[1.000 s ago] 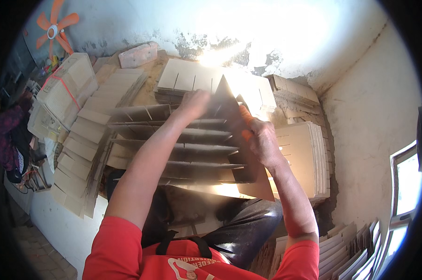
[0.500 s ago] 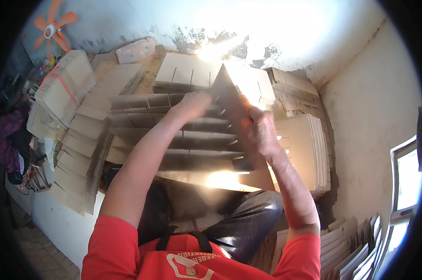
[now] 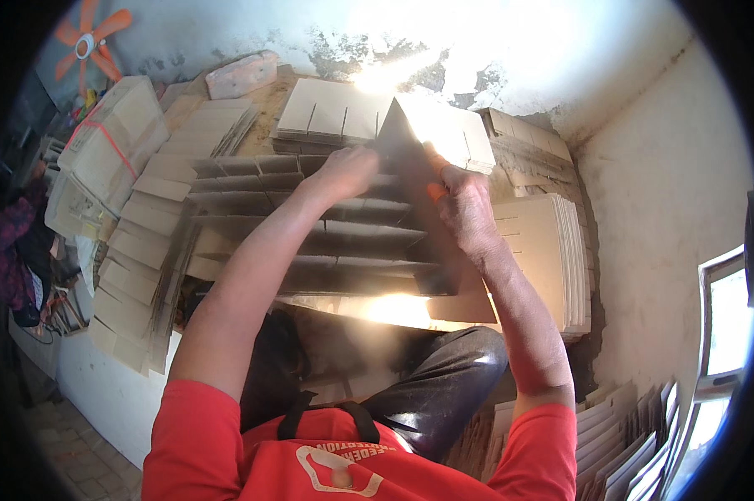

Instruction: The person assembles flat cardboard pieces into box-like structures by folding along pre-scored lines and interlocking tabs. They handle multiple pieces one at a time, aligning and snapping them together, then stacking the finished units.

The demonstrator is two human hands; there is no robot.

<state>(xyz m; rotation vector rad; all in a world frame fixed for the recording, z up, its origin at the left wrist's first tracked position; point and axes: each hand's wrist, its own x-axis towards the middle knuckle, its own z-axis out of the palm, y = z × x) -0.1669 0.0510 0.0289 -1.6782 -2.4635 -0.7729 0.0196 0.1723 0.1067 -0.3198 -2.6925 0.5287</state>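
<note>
A half-built grid of slotted cardboard divider strips (image 3: 310, 242) stands in front of me. An upright cardboard cross sheet (image 3: 431, 250) runs along the grid's right end. My left hand (image 3: 343, 171) rests on the top edges of the far strips, next to that sheet. My right hand (image 3: 464, 204) grips the sheet near its upper edge, with something small and orange (image 3: 436, 191) between the fingers. Glare hides the sheet's far tip.
Flat slotted cardboard sheets (image 3: 335, 113) lie beyond the grid, and a thick stack (image 3: 548, 250) sits to the right. Bundled cardboard (image 3: 114, 142) and loose strips (image 3: 135, 275) are on the left. A brick (image 3: 242, 73) lies at the back, and an orange fan (image 3: 85, 46) hangs top left.
Both hands have shifted slightly farther along the grid. The upright cross sheet has gone a little deeper into the strips.
</note>
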